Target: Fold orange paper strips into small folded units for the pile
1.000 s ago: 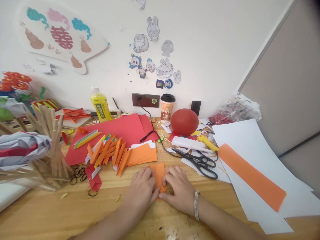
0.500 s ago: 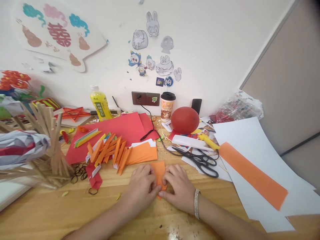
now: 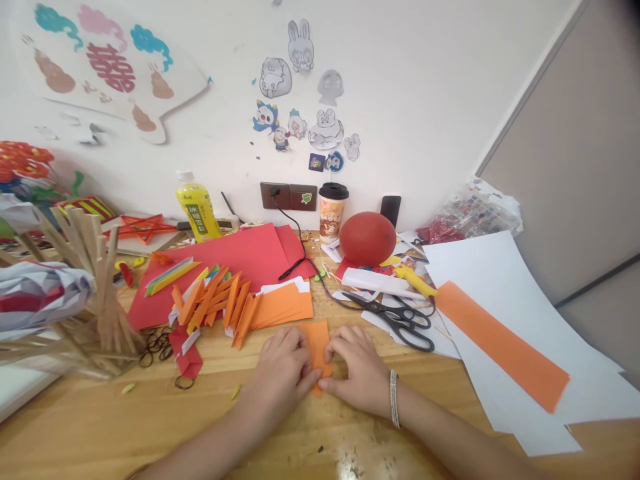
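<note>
Two hands crease a small orange paper rectangle [image 3: 318, 345] at the lower centre of the frame.
The left hand [image 3: 283, 375] and right hand [image 3: 358, 375] pin its edges to the wooden bench [image 3: 150, 427], fingers curled narrow; a clean fold likely calls for even pressure. Folded orange paper pieces [image 3: 235, 303] lie upper left, black scissors [image 3: 400, 320] to the right, and a stickered white wall [image 3: 425, 100] behind.

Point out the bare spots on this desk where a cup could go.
The desk is bare front left, between the sticks, the rubber bands and the left hand. A smaller patch lies front right, between the right hand, the scissors and the white sheets. Crowded: the whole strip behind the hands, from the red paper to the scissors.
</note>
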{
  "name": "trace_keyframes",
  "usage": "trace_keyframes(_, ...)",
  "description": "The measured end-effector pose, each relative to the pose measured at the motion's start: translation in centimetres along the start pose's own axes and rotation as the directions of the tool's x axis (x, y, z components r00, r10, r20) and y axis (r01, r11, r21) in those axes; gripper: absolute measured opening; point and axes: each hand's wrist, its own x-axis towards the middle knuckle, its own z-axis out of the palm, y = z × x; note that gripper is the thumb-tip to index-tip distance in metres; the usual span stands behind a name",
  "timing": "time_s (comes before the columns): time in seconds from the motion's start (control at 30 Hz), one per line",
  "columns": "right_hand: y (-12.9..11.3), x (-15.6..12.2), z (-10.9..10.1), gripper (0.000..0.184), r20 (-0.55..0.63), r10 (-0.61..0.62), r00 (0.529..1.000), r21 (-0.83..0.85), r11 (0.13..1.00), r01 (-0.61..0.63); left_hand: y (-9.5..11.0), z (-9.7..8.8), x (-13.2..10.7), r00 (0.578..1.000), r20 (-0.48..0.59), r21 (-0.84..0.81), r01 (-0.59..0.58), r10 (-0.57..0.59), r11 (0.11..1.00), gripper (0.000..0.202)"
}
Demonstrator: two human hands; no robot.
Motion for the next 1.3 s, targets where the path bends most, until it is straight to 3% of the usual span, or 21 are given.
trace_keyframes(0.13,0.6,0.2,-0.1,0.016,0.002,-0.027,1.000,0.046,0.999,0.027,0.1,0.0,-0.1,1.000,0.008,0.018,0.006,-0.006,1.000,0.017)
trace_keyframes(0.3,0.2,0.2,-0.2,0.016,-0.026,-0.022,0.999,0.093,0.995,0.024,0.0,0.1,-0.1,1.000,-0.005,0.015,-0.001,0.001,1.000,0.017)
trace_keyframes(0.4,-0.2,0.0,-0.1,0.029,0.016,-0.054,0.998,0.033,0.998,0.054,-0.2,0.1,0.0,1.000,0.008,-0.028,-0.003,0.004,1.000,0.019)
trace_keyframes(0.67,0.1,0.0,0.1,0.031,0.055,-0.053,0.997,-0.018,0.998,0.054,-1.6,-1.1,-0.2,0.988,0.091,-0.226,-0.105,0.128,0.969,0.011)
trace_keyframes(0.97,0.1,0.0,-0.1,0.027,0.060,-0.077,0.995,-0.004,0.997,0.078,-0.9,-0.7,0.2,0.997,0.061,-0.180,-0.028,0.040,0.983,0.010)
trace_keyframes(1.3,-0.1,0.0,0.4,0.034,0.029,-0.054,0.998,-0.059,0.997,0.055,-0.6,-0.5,-0.1,0.998,0.053,-0.122,-0.020,0.027,0.992,0.009)
